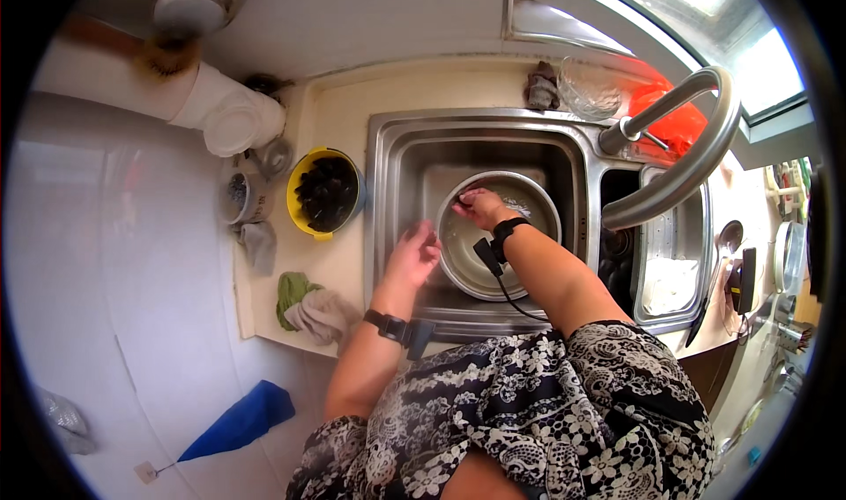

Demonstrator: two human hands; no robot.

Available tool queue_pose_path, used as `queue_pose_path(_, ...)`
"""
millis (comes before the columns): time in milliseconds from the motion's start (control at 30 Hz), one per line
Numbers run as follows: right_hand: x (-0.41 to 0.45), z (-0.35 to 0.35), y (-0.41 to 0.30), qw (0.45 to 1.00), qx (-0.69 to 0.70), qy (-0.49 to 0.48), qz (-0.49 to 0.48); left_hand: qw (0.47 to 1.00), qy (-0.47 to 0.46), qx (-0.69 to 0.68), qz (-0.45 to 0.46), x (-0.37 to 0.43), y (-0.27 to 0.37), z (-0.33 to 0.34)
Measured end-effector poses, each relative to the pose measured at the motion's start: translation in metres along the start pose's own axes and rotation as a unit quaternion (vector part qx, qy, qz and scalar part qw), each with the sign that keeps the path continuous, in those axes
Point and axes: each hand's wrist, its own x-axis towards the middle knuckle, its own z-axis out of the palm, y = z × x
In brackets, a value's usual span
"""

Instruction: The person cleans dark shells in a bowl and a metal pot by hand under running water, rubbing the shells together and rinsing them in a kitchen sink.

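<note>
A round metal basin [500, 295] holding water sits in the stainless steel sink [423, 150]. My right hand [481, 208] is over the basin's left side, fingers bent together. A small dark spot shows at its fingertips, too small to identify. Just outside the basin's left rim is my left hand [416, 252], its fingers curled and slightly blurred. Whether it holds anything is hidden. Left of the sink stands a yellow-rimmed bucket [307, 220] filled with dark, glossy pieces [325, 189]. Both wrists wear black straps, and a cable hangs from the right one.
A curved metal faucet [717, 143] arches over the sink's right side. Below it, a metal tray [651, 242] holds something white. Crumpled cloths [320, 312] lie on the left counter. A glass bowl [588, 90] and a red plastic bag [674, 120] stand behind the sink.
</note>
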Motion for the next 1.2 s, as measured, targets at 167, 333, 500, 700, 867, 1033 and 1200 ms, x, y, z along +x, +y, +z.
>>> queue_pose_path(167, 0.002, -0.024, -0.114, 0.805, 0.461, 0.031, 0.372, 1.0, -0.015, 0.022, 0.001, 0.004, -0.003, 0.0)
queue_pose_path(333, -0.008, -0.031, -0.178, 0.88, 0.339, -0.063, 0.326, 0.996, -0.054, 0.071, 0.009, 0.005, -0.01, 0.014)
queue_pose_path(500, -0.029, -0.031, -0.224, 0.952, 0.164, 0.017, 0.257, 0.988, -0.073, 0.131, 0.04, -0.001, -0.018, 0.031)
queue_pose_path(700, -0.053, -0.008, -0.239, 0.991, -0.079, 0.076, 0.071, 0.984, -0.076, 0.142, 0.082, -0.001, -0.025, 0.032)
queue_pose_path(867, -0.065, -0.018, -0.265, 0.987, -0.121, 0.104, 0.0, 0.979, -0.138, 0.116, 0.099, -0.014, -0.037, 0.042)
queue_pose_path(1033, -0.071, -0.015, -0.272, 0.973, -0.092, 0.211, 0.031, 0.972, -0.199, 0.101, 0.08, -0.021, -0.033, 0.044)
queue_pose_path(1200, -0.069, -0.03, -0.263, 0.947, -0.261, 0.185, -0.015, 0.965, -0.207, 0.15, 0.066, -0.034, -0.022, 0.056)
